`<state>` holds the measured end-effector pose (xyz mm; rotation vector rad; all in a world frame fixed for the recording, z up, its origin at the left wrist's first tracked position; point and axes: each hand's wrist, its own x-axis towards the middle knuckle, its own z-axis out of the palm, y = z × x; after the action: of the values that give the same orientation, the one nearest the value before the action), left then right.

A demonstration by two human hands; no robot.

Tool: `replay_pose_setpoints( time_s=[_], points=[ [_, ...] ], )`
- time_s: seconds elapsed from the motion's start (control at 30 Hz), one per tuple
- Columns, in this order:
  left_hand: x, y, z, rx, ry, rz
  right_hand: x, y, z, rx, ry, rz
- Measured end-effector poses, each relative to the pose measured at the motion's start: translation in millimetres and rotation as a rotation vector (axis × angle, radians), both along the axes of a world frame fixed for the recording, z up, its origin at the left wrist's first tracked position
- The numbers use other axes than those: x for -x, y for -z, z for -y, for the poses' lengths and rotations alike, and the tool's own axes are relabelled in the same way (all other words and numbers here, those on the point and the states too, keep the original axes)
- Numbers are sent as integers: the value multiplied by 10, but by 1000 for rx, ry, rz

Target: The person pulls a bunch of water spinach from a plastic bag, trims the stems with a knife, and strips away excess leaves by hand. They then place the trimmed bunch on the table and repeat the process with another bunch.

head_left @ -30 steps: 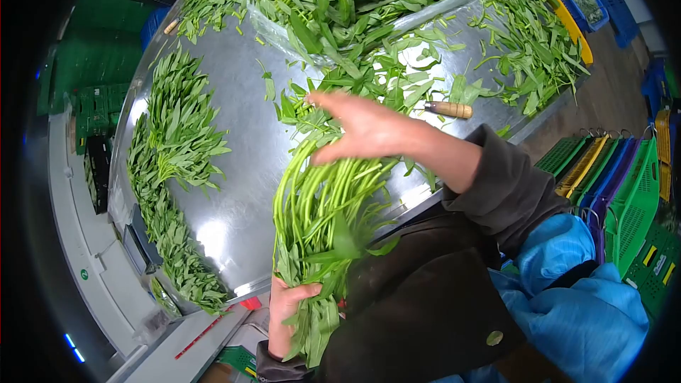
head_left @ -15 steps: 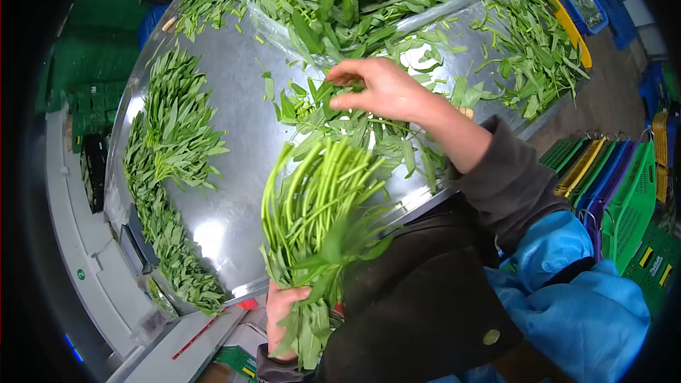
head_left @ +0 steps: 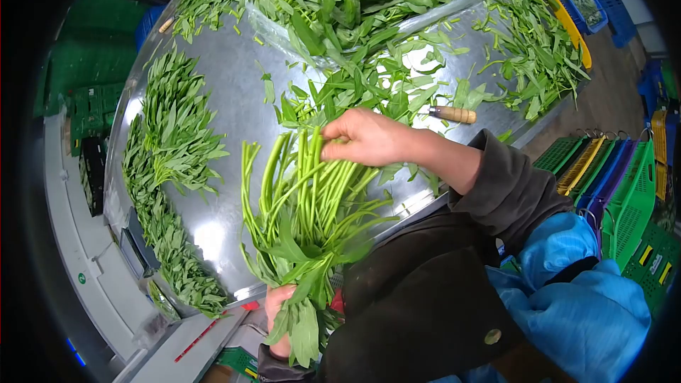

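Note:
My left hand [head_left: 278,303] is wrapped round the leafy end of a bunch of water spinach [head_left: 312,202], low at the table's front edge. The cut stems point up and away from me, fanned out. At the top of the stems, my right hand [head_left: 363,137] is closed, with thumb and fingers pinching some of them. Beyond that hand, loose leaves and cut stem pieces [head_left: 355,89] lie scattered on the metal table [head_left: 237,110]. A knife [head_left: 454,114] with a wooden handle rests to the right, its blade mostly hidden by leaves.
A large heap of water spinach [head_left: 376,0] lies on clear plastic at the back. Neat bunches [head_left: 177,120] line the left edge. A looser pile [head_left: 535,57] sits at the right, beside a yellow crate edge [head_left: 560,10]. Coloured crates [head_left: 624,198] stand on the right.
My right hand has come down towards me and closed on the stems. The bunch's stems have spread leftwards. The knife handle, mostly hidden before, now shows.

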<state>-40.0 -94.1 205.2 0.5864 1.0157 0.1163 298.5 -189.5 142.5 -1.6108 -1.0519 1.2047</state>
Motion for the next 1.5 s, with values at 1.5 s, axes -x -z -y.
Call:
replay_pose_setpoints(
  time_s=[1.5],
  points=[
    [296, 14, 291, -235, -31, 130, 427, -110, 95, 115, -155, -590]
  ],
)
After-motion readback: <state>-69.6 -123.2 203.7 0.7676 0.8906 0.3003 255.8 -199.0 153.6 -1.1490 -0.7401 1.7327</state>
